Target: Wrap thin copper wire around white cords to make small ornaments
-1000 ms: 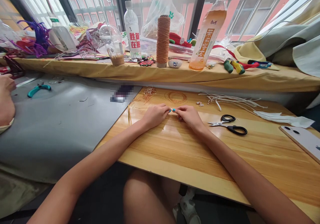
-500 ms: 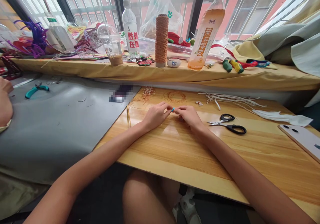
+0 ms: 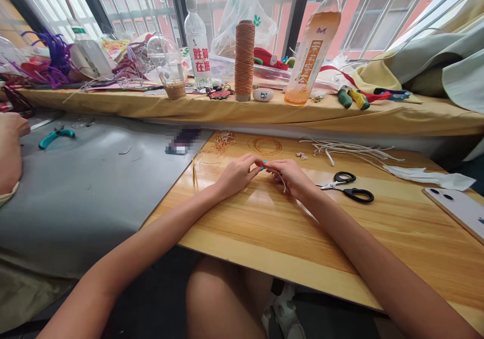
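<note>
Left hand point(image 3: 237, 174) and right hand point(image 3: 290, 176) meet fingertip to fingertip over the wooden worktop point(image 3: 287, 228). Both are closed in a pinch on a thin cord point(image 3: 280, 178); a short length of it shows trailing beside the right hand's fingers. What sits between the fingertips is too small to tell. The nails show blue.

All places below are taken from the hands. Just right of them lie black scissors point(image 3: 346, 187), blades pointing toward the hands. Beyond the hands, on the same worktop, lies a coil point(image 3: 266, 145) of fine tan cord, with a loose tangle beside it. Farther right and beyond lie pale strips point(image 3: 348, 150) and a white tissue point(image 3: 427, 177). Far right, at the worktop's edge, lies a phone point(image 3: 459, 209), face down.

Well beyond the hands, on the yellow-draped sill point(image 3: 227, 110), stand a spool point(image 3: 244, 59), a water bottle point(image 3: 197, 44) and a tea bottle point(image 3: 311, 52).

Far left, on a grey sheet point(image 3: 86, 188), lie teal pliers point(image 3: 56, 136); another person's hand point(image 3: 11, 150) rests at that edge.
</note>
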### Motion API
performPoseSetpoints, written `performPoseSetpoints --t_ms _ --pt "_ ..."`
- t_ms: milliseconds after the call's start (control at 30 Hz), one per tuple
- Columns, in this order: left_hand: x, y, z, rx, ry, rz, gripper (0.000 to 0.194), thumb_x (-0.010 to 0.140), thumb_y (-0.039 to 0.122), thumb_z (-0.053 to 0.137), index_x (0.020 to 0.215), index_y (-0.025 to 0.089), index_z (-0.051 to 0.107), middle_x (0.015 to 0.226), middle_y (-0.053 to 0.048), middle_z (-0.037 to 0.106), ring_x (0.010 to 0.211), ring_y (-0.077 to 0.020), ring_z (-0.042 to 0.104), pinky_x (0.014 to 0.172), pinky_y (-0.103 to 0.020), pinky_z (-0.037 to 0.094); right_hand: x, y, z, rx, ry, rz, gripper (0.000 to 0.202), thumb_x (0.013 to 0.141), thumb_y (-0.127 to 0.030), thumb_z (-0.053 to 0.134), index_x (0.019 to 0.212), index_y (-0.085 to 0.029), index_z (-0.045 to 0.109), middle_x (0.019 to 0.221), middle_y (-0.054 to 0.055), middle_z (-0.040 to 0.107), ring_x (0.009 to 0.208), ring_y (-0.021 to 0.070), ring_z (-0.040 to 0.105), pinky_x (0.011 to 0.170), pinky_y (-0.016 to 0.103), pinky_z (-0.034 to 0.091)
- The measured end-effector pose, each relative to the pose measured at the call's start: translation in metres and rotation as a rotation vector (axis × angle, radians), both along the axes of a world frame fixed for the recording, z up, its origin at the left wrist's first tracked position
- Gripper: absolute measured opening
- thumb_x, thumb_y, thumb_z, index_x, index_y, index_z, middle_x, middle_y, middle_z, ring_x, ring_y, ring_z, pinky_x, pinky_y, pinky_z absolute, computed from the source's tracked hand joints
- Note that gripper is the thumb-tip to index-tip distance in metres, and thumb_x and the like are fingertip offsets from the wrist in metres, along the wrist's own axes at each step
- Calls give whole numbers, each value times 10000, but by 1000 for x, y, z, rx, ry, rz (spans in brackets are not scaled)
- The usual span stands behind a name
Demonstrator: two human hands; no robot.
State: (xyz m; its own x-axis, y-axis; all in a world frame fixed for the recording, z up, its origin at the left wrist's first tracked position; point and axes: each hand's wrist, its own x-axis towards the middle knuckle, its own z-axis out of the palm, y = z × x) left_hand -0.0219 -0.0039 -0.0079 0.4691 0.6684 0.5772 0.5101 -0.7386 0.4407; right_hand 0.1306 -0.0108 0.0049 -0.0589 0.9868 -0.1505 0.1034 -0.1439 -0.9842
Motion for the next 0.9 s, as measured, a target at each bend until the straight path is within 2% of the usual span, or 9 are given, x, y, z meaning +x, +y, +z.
performPoseSetpoints --t_ms 100,267,367,533,900 --pt "0 0 1 -15 -51 -20 148 787 192 469 876 148 579 834 -31 601 606 -66 488 588 -184 393 2 1 0 -35 8 -10 144 628 -263 580 561 -143 538 434 -37 382 403 58 324 375 208 220" --pt "1 0 4 -104 -111 24 148 780 222 485 827 152 607 721 -12 595 558 -66 473 558 -190 385 3 2 -1 -34 14 7 124 637 -241 569 580 -132 554 446 -28 402 405 57 325 375 210 213" --pt "2 0 4 -148 -142 18 123 767 227 503 807 153 593 758 -9 605 599 -71 499 579 -190 397 2 1 -1 -33 6 14 119 644 -234 563 584 -131 554 449 -31 395 408 56 328 379 209 212" --pt "3 1 1 -95 -138 1 64 742 156 520 792 140 557 801 -16 603 681 -79 524 604 -183 406 1 -1 2 -45 7 17 141 644 -250 567 567 -135 540 441 -43 374 405 52 317 382 209 205" --pt "2 3 1 -23 -93 23 82 738 103 487 783 137 547 754 -10 592 639 -69 508 588 -174 403 3 0 1 -29 20 60 135 628 -255 581 584 -128 570 458 -33 408 430 58 339 404 217 226"
